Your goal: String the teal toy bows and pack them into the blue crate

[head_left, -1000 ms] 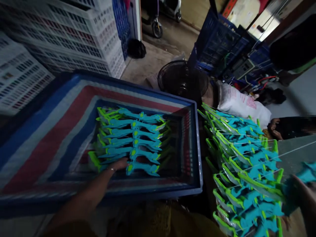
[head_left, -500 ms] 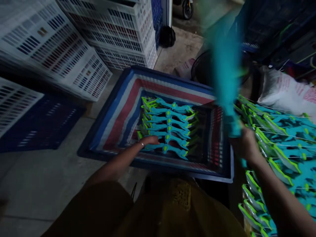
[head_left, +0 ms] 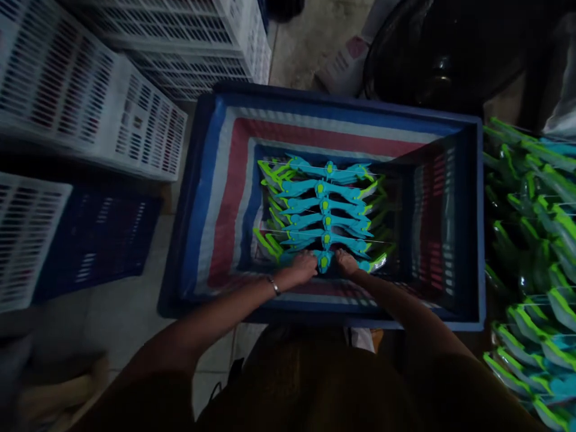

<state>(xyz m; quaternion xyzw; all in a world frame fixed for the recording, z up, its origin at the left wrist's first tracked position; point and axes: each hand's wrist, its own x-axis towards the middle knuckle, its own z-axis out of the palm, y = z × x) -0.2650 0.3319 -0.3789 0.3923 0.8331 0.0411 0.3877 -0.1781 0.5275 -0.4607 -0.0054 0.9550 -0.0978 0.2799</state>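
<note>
A tiled floor (head_left: 130, 318) in a dim room carries a dark blue crate (head_left: 480, 228), its long front edge close to the person's dark clothing (head_left: 279, 384). A striped lining (head_left: 229, 210) of red, white and blue covers the crate's left end and much of its back wall, while the right end lies in shadow. White slatted crates (head_left: 148, 120) are stacked past the back left corner, and a blue crate (head_left: 108, 234) stands off the left edge, next to another white crate (head_left: 27, 234). Behind the back edge are a printed sack (head_left: 344, 63) and a dark round fan (head_left: 441, 72). Close along the right edge is a crowded pile of bows (head_left: 535, 258), blurred and cut off by the view. Inside the crate, a row of bows (head_left: 326, 207) in teal and lime green runs from the back wall toward the front, roughly midway between the two ends, with white strings showing. The nearest bow (head_left: 324, 261) lies just inside the front edge, and both forearms cross that edge to reach it. The left hand (head_left: 303, 268), with a bracelet (head_left: 274, 286) at its wrist, has its fingers curled around the bow left of its middle. The right hand (head_left: 347, 264) grasps the bow right of the middle, fingers bent; the hands hide parts of both arms of the bow.
</note>
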